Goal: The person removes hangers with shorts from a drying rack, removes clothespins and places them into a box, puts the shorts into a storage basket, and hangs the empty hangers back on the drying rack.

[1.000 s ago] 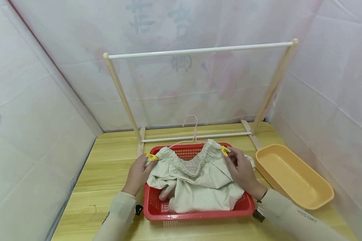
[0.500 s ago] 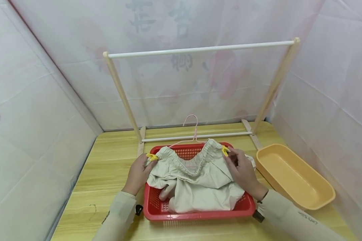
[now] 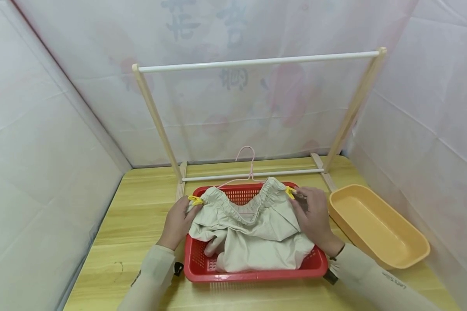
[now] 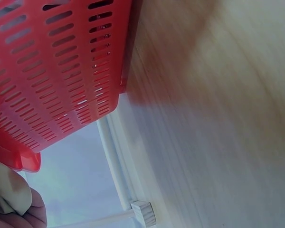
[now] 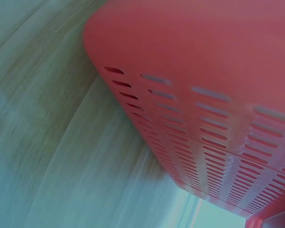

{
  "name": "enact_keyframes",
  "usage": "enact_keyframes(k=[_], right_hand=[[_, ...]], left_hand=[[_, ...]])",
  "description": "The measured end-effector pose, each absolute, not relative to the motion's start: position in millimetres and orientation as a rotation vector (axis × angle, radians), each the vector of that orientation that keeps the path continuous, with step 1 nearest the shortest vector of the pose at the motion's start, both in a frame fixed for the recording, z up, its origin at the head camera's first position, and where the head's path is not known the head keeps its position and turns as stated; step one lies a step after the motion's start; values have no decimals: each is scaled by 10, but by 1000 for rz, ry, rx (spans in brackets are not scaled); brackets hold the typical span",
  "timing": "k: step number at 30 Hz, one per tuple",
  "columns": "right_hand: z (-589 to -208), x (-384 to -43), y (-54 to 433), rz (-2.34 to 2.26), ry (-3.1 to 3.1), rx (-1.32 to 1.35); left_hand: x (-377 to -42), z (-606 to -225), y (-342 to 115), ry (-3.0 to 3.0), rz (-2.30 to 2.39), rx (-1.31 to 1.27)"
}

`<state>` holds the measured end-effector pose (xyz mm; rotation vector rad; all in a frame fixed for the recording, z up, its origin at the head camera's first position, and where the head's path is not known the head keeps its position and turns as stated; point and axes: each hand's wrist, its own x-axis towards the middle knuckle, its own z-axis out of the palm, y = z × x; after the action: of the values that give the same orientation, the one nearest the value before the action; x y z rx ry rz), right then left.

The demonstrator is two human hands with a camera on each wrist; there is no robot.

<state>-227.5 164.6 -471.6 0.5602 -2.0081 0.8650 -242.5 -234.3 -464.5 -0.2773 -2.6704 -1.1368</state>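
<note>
Cream elastic-waisted bottoms [image 3: 257, 244], maybe shorts, lie bunched in a red plastic basket [image 3: 257, 275]. Their gathered waistband spreads over a pink hanger [image 3: 251, 172], whose hook rises behind the basket; the hanger's lower part is mostly hidden by cloth. One yellow clothespin [image 3: 196, 200] sits at the left waist corner, another yellow clothespin [image 3: 290, 192] at the right. My left hand [image 3: 177, 222] pinches the left corner of the cloth beside its clothespin. At the opposite corner, my right hand [image 3: 315, 216] holds the right clothespin between thumb and fingertips.
Behind the basket stands a wooden drying rack with a white top bar [image 3: 257, 62] and a lower bar [image 3: 218, 177]. To the right is a shallow yellow-orange tray [image 3: 381, 229]. Fabric walls enclose the wooden table [image 3: 113, 250] at the back and sides.
The right hand's fingers have shifted slightly at the right clothespin. The left hand, bottoms and basket keep nearly the same places; the whole view has drifted a little.
</note>
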Motion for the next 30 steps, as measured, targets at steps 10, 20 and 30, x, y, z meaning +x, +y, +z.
enact_keyframes(k=[10,20,30], right_hand=[[-4757,-2199,1646,931,-2136,536],[-4722,-2196,1685,1035,-2134,502],[-4585,-2231,1684,1372,-2060,484]], left_hand=[[-2409,-4681,-2325,-2677,-1139,-275],[-2407,-4648,-2326,-2679,-1129,-279],[-2404,-4617,-2342,-2685,-1154,-265]])
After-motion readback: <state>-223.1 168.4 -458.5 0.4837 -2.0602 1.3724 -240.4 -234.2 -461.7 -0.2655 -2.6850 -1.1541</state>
